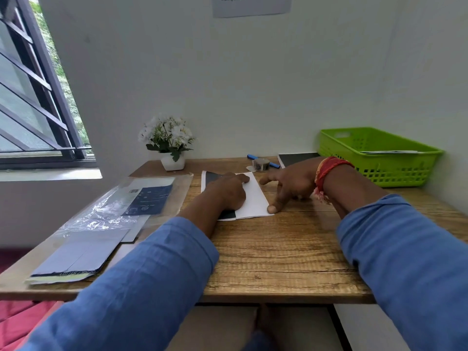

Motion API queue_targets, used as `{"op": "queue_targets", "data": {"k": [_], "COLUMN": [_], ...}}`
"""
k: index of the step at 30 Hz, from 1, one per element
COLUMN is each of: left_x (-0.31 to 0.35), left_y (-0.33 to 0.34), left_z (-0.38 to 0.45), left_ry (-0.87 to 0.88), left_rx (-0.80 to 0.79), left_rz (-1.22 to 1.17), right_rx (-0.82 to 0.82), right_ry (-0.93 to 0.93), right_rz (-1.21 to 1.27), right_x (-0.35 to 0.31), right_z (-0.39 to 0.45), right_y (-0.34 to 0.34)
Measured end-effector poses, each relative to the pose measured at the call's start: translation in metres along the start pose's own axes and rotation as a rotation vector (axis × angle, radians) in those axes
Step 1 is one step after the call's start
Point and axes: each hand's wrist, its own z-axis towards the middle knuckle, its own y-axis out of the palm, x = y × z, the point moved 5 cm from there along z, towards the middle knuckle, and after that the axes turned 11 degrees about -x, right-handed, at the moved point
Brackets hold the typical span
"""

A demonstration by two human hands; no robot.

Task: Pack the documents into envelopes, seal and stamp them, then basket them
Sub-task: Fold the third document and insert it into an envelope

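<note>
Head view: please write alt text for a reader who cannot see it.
Both hands press a white envelope flat on a wooden desk: left hand on top, right hand at its edge. A green basket stands at the right.

Blue rolled sleeves (pixel 157 269), red thread band (pixel 326 171) on right wrist

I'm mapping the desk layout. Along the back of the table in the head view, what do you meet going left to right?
Flower pot → blue pen → tape roll → black notebook → green basket.
</note>
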Motion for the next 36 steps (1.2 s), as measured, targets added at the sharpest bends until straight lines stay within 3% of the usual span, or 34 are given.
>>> {"op": "queue_targets", "data": {"k": [4,8,11,14,23,36], "left_x": [0.000,0.002,0.002,0.000,-0.004,0.000], "left_y": [-0.001,-0.001,-0.002,-0.005,-0.009,-0.013], "left_z": [-0.002,-0.003,-0.004,-0.006,-0.006,-0.010], "left_ry": [0.002,0.020,0.028,0.041,0.027,0.045], "left_rx": [-0.001,0.006,0.008,0.022,0.042,0.086], "left_rz": [0.005,0.017,0.001,-0.024,-0.077,-0.108], "right_rx": [0.022,0.363,0.488,0.536,0.575,0.707], "right_ry": [0.001,-0.028,-0.110,-0.114,-0.058,-0.202], "right_rz": [-0.016,0.028,0.007,-0.165,-0.272,0.095], "right_x": [0.003,0.001,-0.007,-0.016,-0.025,-0.011], "right_z": [-0.003,0.001,0.014,0.037,0.066,0.065], "right_y": [0.003,0.001,0.000,0.000,-0.016,-0.030]}}
